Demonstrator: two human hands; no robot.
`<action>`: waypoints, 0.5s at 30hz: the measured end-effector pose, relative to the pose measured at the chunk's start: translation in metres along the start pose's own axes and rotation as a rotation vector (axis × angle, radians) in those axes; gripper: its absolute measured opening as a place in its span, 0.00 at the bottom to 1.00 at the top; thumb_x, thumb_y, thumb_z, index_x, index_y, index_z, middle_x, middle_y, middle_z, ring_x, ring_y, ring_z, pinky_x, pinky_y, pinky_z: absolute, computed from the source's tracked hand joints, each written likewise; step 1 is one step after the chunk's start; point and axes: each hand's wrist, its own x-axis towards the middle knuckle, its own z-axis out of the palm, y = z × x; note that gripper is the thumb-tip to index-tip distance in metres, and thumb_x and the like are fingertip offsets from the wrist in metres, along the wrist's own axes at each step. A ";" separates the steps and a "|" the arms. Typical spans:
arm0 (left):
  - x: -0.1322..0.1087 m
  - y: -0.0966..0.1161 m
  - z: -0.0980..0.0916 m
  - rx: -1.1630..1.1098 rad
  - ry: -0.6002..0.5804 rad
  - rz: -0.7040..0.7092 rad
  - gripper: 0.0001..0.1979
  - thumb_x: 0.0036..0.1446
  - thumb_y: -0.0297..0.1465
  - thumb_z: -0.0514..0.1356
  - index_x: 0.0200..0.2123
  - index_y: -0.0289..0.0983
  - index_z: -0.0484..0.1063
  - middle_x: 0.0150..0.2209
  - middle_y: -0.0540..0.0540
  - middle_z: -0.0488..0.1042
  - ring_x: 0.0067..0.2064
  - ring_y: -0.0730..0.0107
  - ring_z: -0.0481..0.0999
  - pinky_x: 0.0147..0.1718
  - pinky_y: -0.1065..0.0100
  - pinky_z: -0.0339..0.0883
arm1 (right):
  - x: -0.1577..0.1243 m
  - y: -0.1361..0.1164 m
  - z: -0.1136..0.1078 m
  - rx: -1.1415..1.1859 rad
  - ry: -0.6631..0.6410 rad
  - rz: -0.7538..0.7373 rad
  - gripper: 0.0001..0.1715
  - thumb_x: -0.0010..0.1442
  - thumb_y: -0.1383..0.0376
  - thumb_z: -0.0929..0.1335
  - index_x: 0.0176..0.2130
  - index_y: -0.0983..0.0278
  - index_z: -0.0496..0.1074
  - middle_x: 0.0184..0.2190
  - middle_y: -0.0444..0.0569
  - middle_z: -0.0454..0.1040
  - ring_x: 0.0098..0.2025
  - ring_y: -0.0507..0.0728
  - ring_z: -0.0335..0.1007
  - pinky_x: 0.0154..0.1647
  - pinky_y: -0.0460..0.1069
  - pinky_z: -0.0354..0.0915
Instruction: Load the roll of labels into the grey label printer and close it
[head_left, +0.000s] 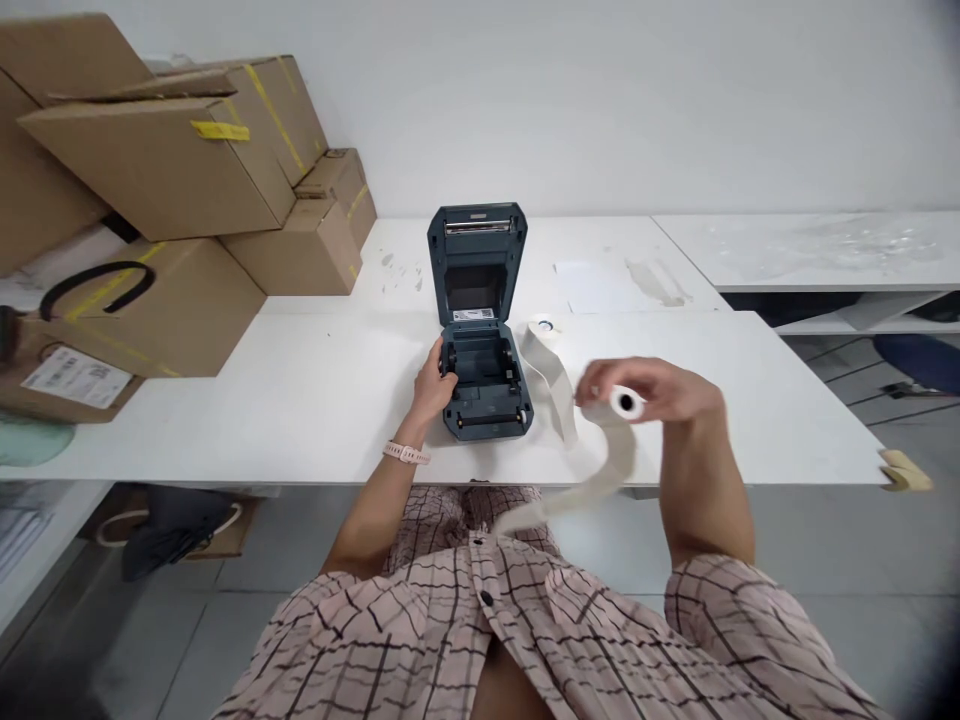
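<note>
Left lane open, paper snags on the right!
I've got bare table (337,400) between the boxes (285,240) and the printer (487,422); its raised lid (480,252) blocks straight back, a loose strip (559,390) crowds its right flank, another strip (619,455) drapes over the front edge, and beyond the right hand (664,388) there's room to the right edge.

The left hand (433,388) curls, its thumb (448,383) to the right — the right hand (660,385) bends left from the wrist (703,408), fingers (627,371) closed.
</note>
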 end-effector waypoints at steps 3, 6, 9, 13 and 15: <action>-0.003 0.004 0.000 0.021 0.017 -0.026 0.44 0.58 0.27 0.60 0.76 0.48 0.52 0.75 0.44 0.59 0.74 0.48 0.60 0.69 0.48 0.61 | -0.077 0.003 0.011 -0.007 0.283 0.208 0.16 0.64 0.57 0.75 0.52 0.51 0.77 0.49 0.52 0.79 0.53 0.61 0.76 0.52 0.56 0.73; -0.002 0.003 0.001 0.011 0.028 -0.025 0.44 0.57 0.26 0.60 0.76 0.46 0.52 0.75 0.42 0.60 0.74 0.47 0.61 0.69 0.47 0.61 | -0.110 0.025 0.017 -0.066 0.509 0.526 0.16 0.61 0.57 0.76 0.49 0.54 0.78 0.50 0.53 0.78 0.55 0.64 0.74 0.54 0.59 0.71; 0.001 -0.003 0.002 -0.033 0.029 0.022 0.45 0.56 0.25 0.61 0.75 0.46 0.53 0.72 0.42 0.65 0.73 0.48 0.64 0.69 0.46 0.62 | -0.096 0.062 0.011 -0.017 0.649 0.597 0.18 0.54 0.58 0.78 0.44 0.57 0.77 0.48 0.52 0.79 0.50 0.62 0.74 0.52 0.58 0.70; 0.004 -0.008 0.002 -0.076 0.008 0.094 0.47 0.55 0.25 0.60 0.76 0.45 0.50 0.70 0.42 0.68 0.72 0.52 0.66 0.69 0.47 0.62 | -0.050 0.115 -0.004 0.082 0.826 0.613 0.22 0.42 0.63 0.78 0.38 0.60 0.74 0.39 0.47 0.79 0.38 0.56 0.71 0.41 0.53 0.70; 0.005 -0.009 0.001 -0.059 0.009 0.107 0.47 0.54 0.24 0.60 0.76 0.44 0.49 0.70 0.42 0.69 0.71 0.53 0.67 0.69 0.47 0.63 | -0.035 0.132 -0.008 0.095 0.870 0.625 0.24 0.40 0.63 0.78 0.38 0.61 0.73 0.36 0.45 0.78 0.36 0.54 0.71 0.40 0.52 0.70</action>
